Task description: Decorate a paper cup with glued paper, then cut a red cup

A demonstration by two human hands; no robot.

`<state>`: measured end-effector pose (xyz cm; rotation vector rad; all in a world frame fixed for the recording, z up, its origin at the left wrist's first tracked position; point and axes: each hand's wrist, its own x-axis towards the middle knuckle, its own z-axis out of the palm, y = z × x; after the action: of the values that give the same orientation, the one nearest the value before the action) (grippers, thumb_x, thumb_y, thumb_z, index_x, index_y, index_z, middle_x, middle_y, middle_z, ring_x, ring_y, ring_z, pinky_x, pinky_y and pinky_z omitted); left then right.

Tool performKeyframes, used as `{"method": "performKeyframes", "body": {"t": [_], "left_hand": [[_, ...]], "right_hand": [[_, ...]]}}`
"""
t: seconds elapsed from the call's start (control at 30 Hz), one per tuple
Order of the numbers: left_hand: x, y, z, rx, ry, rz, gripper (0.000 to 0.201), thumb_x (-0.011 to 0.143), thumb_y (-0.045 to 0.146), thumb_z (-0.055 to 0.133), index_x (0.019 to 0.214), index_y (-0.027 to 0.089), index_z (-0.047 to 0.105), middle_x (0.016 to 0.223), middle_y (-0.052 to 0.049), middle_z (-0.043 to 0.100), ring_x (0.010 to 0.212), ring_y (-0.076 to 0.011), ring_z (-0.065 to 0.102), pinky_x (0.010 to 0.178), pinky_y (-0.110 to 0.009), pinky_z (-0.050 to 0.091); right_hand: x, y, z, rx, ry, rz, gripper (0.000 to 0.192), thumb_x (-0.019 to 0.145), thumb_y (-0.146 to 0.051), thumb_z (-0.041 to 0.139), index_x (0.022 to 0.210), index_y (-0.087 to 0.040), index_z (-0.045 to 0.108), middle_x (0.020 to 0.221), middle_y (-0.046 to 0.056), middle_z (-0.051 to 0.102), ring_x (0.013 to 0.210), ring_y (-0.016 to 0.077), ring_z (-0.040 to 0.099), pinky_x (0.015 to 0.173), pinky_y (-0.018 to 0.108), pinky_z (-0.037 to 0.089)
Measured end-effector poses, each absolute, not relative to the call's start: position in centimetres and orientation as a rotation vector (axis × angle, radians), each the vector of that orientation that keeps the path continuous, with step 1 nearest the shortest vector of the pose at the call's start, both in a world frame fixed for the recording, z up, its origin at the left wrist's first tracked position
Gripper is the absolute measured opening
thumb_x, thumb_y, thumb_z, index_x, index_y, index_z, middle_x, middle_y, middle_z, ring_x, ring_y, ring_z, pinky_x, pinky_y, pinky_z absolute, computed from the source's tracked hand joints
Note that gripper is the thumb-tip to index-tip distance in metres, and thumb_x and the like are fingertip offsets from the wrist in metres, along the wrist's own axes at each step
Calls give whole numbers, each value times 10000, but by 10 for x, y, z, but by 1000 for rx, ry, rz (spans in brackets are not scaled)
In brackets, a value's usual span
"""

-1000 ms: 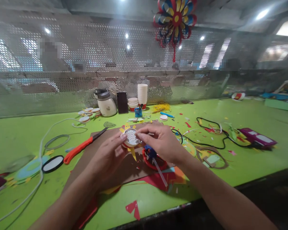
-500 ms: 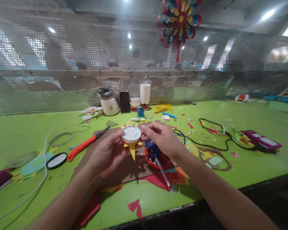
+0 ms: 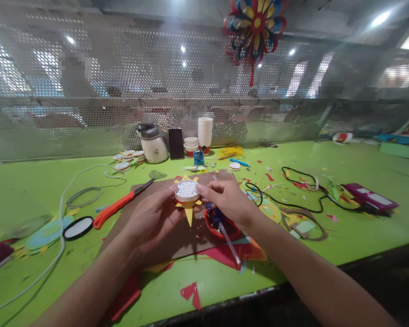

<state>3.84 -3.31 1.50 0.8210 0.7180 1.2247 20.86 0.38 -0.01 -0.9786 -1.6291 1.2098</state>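
Note:
A small paper turtle (image 3: 188, 190) is held up over the brown board. Its body is a round white cup base with a speckled top and a red edge, and yellow paper feet and a long pointed yellow piece stick out around it. My left hand (image 3: 157, 213) grips it from the left, thumb at the rim and fingers underneath. On the right side, the thumb and fingertips of my right hand (image 3: 221, 197) pinch at the rim. Below my right hand lies a blue glue gun (image 3: 215, 215) with a clear stick (image 3: 230, 245), beside a red loop handle (image 3: 236, 234), partly hidden.
The brown board (image 3: 150, 245) lies on the green table. To its left are an orange-handled knife (image 3: 117, 209) and a black-rimmed oval (image 3: 78, 228). Behind stand a kettle (image 3: 153, 147) and stacked paper cups (image 3: 205, 131). Black cord (image 3: 293, 206) and a purple box (image 3: 371, 197) lie right.
My right hand has moved left, bringing its thumb and fingertips onto the turtle's rim. My left hand keeps its grip. The view has shifted slightly.

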Motion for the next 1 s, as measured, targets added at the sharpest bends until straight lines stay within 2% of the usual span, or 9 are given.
{"method": "performKeyframes", "body": {"t": [0.13,0.3,0.5,0.67,0.73,0.8,0.9,1.0], "left_hand": [[38,-32,15,829,761,1200,288,936,155,456,1076,101,702,1105,-142,725,974,-275,696,850,-417,595],[35,-30,13,868,775,1170,281,923,184,498,1120,143,694,1131,-117,718,1013,-276,680,849,-397,589],[31,-30,10,913,739,1159,264,905,256,557,1112,187,704,1158,-100,711,1014,-266,678,811,-352,594],[31,-33,11,907,703,1194,237,910,216,552,1083,151,701,1132,-109,717,994,-244,681,814,-346,594],[32,-34,13,903,716,1199,230,907,208,558,1075,136,697,1133,-120,713,996,-245,677,816,-348,592],[32,-35,13,900,739,1210,229,905,209,562,1082,136,689,1158,-126,698,1021,-252,662,822,-361,587],[32,-35,11,920,755,1224,226,907,239,571,1083,148,681,1162,-113,685,1029,-238,640,830,-343,569],[33,-33,6,955,768,1213,194,906,268,588,1036,165,687,1058,-67,693,922,-168,628,770,-249,545]], "right_hand": [[205,6,-4,-1019,-1495,1359,387,792,-504,668,643,-147,649,659,26,632,552,97,496,534,250,383],[202,5,-5,-1010,-1391,1508,382,752,-503,710,622,-149,650,642,30,620,512,88,470,478,240,341],[203,5,-5,-903,-1305,1683,347,719,-491,736,665,-152,682,659,30,631,570,104,530,517,236,372],[205,5,-5,-867,-1351,1665,337,755,-487,705,693,-156,690,677,35,631,599,123,548,549,261,397],[206,4,-3,-924,-1496,1503,380,815,-507,637,668,-158,673,646,36,614,590,138,545,554,283,402],[208,1,0,-1002,-1645,1120,403,854,-509,595,655,-164,654,637,38,602,610,155,541,581,305,419],[209,-8,7,-938,-1741,441,270,857,-420,635,770,-165,659,781,67,634,755,197,562,694,346,459],[208,-17,10,-721,-1891,104,119,875,-274,639,894,-158,653,919,94,643,897,222,557,794,375,468]]}}
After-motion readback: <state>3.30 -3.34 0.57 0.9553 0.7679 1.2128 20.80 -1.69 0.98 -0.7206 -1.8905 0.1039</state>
